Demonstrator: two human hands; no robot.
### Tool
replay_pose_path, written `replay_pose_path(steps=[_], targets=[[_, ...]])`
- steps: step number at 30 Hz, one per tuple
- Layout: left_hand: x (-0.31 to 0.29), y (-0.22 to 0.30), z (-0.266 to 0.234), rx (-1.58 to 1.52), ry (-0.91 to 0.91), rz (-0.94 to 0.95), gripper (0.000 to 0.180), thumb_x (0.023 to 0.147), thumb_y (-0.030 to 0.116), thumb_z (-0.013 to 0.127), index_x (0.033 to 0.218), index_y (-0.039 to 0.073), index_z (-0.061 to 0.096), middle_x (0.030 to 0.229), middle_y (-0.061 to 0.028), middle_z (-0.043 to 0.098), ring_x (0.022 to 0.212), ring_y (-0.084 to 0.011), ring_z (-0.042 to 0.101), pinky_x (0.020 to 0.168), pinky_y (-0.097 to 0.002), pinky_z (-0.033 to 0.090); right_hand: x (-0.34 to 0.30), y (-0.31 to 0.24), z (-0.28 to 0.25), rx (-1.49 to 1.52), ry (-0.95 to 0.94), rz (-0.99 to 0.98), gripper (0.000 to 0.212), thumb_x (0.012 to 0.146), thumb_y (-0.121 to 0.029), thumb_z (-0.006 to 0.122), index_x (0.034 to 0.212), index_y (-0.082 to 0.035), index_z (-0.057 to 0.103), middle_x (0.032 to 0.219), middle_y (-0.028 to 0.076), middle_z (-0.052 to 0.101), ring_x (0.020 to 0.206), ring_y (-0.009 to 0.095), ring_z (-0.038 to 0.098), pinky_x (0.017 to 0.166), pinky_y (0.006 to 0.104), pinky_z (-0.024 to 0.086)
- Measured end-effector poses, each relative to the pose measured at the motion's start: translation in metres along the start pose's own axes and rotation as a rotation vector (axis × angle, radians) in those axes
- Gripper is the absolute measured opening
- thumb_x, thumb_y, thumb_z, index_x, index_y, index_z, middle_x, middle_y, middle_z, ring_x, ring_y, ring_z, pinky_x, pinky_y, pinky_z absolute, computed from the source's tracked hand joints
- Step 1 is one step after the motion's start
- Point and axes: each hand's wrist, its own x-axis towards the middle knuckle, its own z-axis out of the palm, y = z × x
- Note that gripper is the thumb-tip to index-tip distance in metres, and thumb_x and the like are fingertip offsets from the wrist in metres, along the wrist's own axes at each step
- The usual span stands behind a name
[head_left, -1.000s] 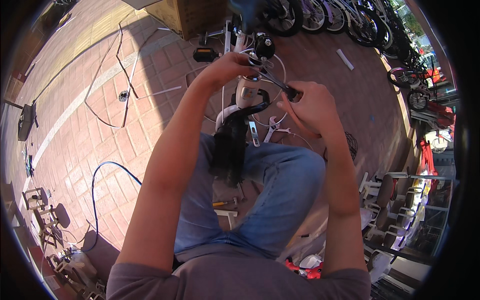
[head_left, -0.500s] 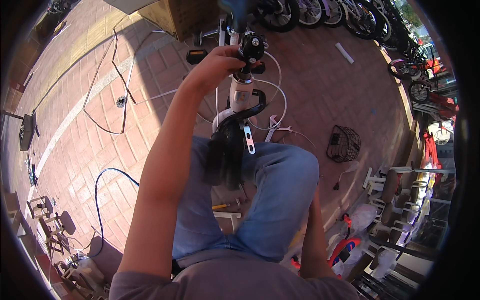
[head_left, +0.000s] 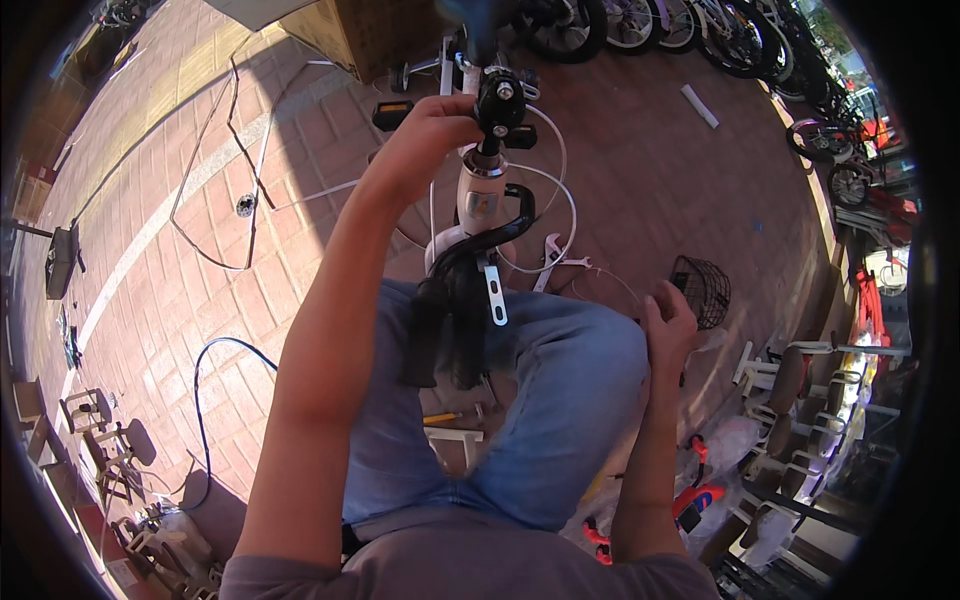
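Note:
A small pale bicycle frame stands between my knees, its head tube [head_left: 482, 200] pointing away from me. My left hand [head_left: 447, 130] is closed around the black stem clamp [head_left: 501, 102] at its top; some fingertips are hidden behind it. The black curved handlebar [head_left: 515, 228] hangs down toward my lap, with dark grips [head_left: 466, 325] at its ends. Beside them is a silver slotted bracket [head_left: 496, 292]. My right hand [head_left: 670, 322] is raised beside my right knee, fingers bent toward the thumb. Whatever is in it, if anything, is too small to make out.
Wrenches [head_left: 550, 258] lie on the brick paving beyond my right thigh. A black wire basket [head_left: 714, 290] sits past my right hand. White cables [head_left: 565, 165] loop beside the frame. A cardboard box [head_left: 370, 40] and parked bicycles [head_left: 640, 20] stand farther off.
My right hand has come up from below my right knee to beside it. My left hand stays at the stem clamp, and the handlebar has shifted only slightly.

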Motion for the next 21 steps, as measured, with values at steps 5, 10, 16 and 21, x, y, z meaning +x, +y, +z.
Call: replay_pose_path(steps=[5,10,16,21], targets=[[0.001,-0.001,-0.001,0.036,0.072,0.05,0.026,0.078,0.002,0.048,0.097,-0.002,0.065,0.095,-0.0069,0.065,0.089,-0.0137,0.057,0.086,-0.0282,0.04,0.039,-0.154,0.07,0.124,-0.255,-0.662,0.048,0.067,-0.013,0.073,0.11,0.0,0.058,0.092,0.013,0.063,0.082,0.02,0.062,0.076,0.0298,0.048],[0.007,-0.006,0.0,0.291,0.009,0.291,0.014,0.072,0.004,0.051,0.081,-0.003,0.06,0.08,-0.0049,0.057,0.077,-0.0142,0.05,0.072,-0.026,0.039,0.044,-0.172,0.166,0.216,-0.391,-0.288,0.046,0.057,-0.027,0.082,0.087,-0.001,0.059,0.075,0.01,0.062,0.071,0.025,0.062,0.065,0.0329,0.047],[-0.002,0.007,0.009,0.065,0.1,-0.014,0.019,0.073,0.006,0.048,0.084,0.0,0.063,0.078,-0.0008,0.057,0.075,-0.0096,0.048,0.072,-0.0224,0.037,0.039,-0.165,0.195,0.309,-0.142,-0.334,0.032,0.058,-0.02,0.08,0.072,-0.002,0.057,0.064,0.006,0.06,0.059,0.02,0.06,0.058,0.0312,0.046],[-0.004,0.004,0.003,0.022,0.078,0.018,0.007,0.073,0.006,0.052,0.072,0.001,0.057,0.064,0.0,0.046,0.06,-0.0093,0.04,0.054,-0.0252,0.032,0.047,-0.164,0.187,0.541,-0.488,-0.229,0.022,0.06,-0.009,0.075,0.075,-0.003,0.06,0.07,0.001,0.061,0.064,0.011,0.059,0.06,0.0268,0.046]])
